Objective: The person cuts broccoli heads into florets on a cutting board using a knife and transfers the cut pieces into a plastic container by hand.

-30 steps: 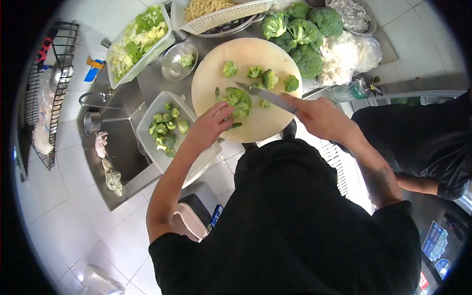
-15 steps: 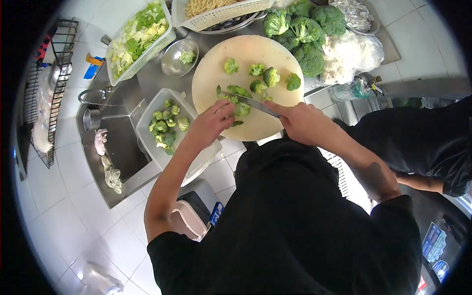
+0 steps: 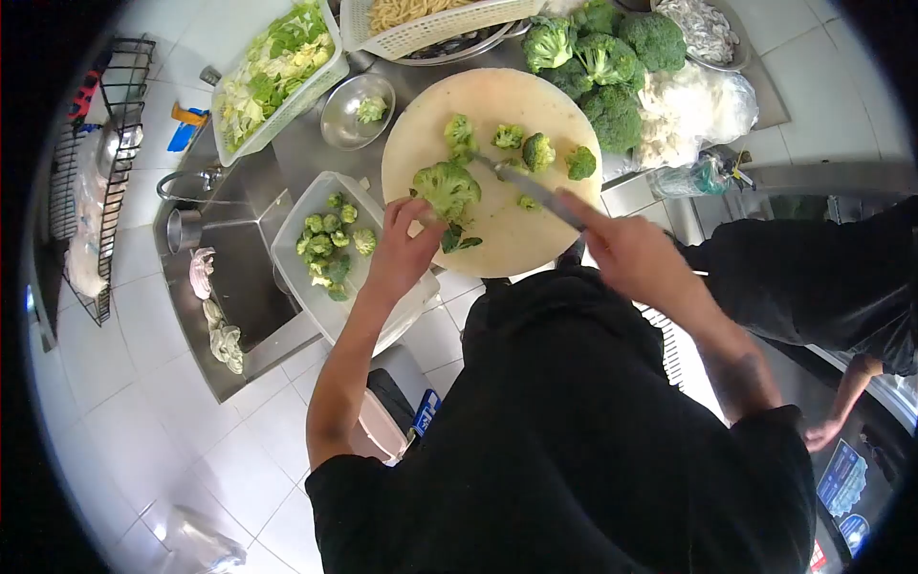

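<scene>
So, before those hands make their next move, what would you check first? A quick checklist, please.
1. Knife held: ok, its handle is in the right hand.
2. Broccoli piece steadied: ok, the left hand holds its lower edge; how firmly, cannot tell.
3. Left fingers clear of the blade: ok, there is a visible gap between them.
4. Space around the blade free: not ok, loose florets lie close to it.
5. Cutting board secure against slipping: cannot tell, its underside is hidden.
6. Other person's hand clear: ok, it is well away from the board.
</scene>
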The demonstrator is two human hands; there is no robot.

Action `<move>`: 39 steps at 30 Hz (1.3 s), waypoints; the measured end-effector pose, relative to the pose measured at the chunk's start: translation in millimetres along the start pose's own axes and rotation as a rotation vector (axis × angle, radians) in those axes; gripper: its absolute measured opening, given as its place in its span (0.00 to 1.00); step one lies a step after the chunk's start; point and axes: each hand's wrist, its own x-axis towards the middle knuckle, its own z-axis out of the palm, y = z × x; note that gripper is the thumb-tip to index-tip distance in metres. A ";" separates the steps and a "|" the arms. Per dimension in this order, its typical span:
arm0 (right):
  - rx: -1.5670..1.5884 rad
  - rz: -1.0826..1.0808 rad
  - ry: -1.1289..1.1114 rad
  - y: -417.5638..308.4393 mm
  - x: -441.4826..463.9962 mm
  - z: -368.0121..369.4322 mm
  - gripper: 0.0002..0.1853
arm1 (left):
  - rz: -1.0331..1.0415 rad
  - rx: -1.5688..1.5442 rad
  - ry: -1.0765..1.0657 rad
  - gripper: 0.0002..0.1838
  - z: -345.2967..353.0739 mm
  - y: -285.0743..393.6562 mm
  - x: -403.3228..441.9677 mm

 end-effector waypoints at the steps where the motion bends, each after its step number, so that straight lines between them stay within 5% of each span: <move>1: 0.000 0.000 0.000 -2.8 -0.1 8.6 0.31 | -0.041 -0.057 0.040 0.18 1.1 0.1 2.0; 20: -0.051 -0.020 -0.141 -20.8 22.3 33.7 0.32 | -0.048 -0.124 0.098 0.21 3.2 -1.1 5.5; 27: -0.009 0.013 0.094 13.4 15.7 12.5 0.31 | -0.101 -0.129 0.174 0.22 16.4 1.1 -11.0; 32: 0.033 -0.046 0.113 7.6 3.0 11.2 0.33 | -0.673 -0.449 0.432 0.24 37.5 24.6 -31.5; 39: -0.178 -0.164 0.043 -24.7 11.1 29.9 0.33 | -0.675 -0.299 0.515 0.23 63.1 26.2 -13.4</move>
